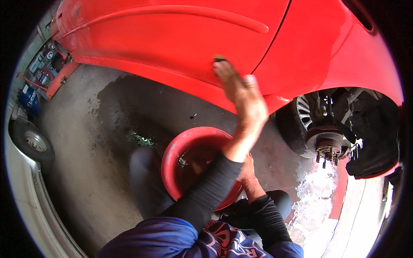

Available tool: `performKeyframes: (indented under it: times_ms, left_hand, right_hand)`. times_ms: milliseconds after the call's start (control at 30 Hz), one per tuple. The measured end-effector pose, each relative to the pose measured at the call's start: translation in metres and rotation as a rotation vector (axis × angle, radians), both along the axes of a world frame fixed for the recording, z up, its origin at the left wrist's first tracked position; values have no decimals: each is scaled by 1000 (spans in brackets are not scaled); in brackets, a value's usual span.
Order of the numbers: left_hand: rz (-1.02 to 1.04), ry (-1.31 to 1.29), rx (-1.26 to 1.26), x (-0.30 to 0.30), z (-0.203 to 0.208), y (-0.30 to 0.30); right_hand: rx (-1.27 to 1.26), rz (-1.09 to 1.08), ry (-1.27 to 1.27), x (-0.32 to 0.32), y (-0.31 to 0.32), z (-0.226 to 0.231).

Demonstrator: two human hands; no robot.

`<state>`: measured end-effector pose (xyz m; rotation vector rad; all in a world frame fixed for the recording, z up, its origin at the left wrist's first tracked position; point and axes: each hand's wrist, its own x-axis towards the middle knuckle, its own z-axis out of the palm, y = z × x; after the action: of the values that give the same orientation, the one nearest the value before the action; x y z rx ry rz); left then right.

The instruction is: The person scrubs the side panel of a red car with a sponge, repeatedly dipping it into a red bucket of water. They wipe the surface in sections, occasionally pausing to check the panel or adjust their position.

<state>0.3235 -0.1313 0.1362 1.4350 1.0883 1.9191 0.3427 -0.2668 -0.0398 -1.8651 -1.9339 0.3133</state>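
Observation:
My left hand point(247, 101) reaches up across the basin to the lower side of a red car body point(185, 51). Its fingers lie along the panel, close to a vertical seam. Under the fingertips shows the edge of a small yellowish and dark pad point(220, 58); motion blurs it and its kind is unclear. My right hand point(247, 171) is at the right rim of a red plastic basin point(172, 150), partly behind my left forearm, which hides its fingers. Dark water point(189, 161) stands in the basin, between my knees.
Right of my hands, a bare brake disc and hub point(325, 139) show in the open wheel arch, with a wheel point(297, 122) behind. Wet concrete point(129, 103) surrounds the basin. At the left are a red jack-like frame point(62, 79), a blue drum point(29, 99) and a spare wheel point(33, 142).

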Motion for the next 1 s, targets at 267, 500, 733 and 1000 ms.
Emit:
performKeyframes:
  times_ms: [267,500,733,1000]
  left_hand:
    - [118,445,125,-20,-51,23]
    - [143,52,32,-45,21,45]
    - [61,549,61,-18,15,-1]
    - [145,229,211,-17,51,15]
  right_hand:
    - [64,25,-42,2,-2,6]
    - [-19,30,13,4,-6,9]
    - [-8,38,6,5,-1,4]
    - [56,41,-4,4,-6,16]
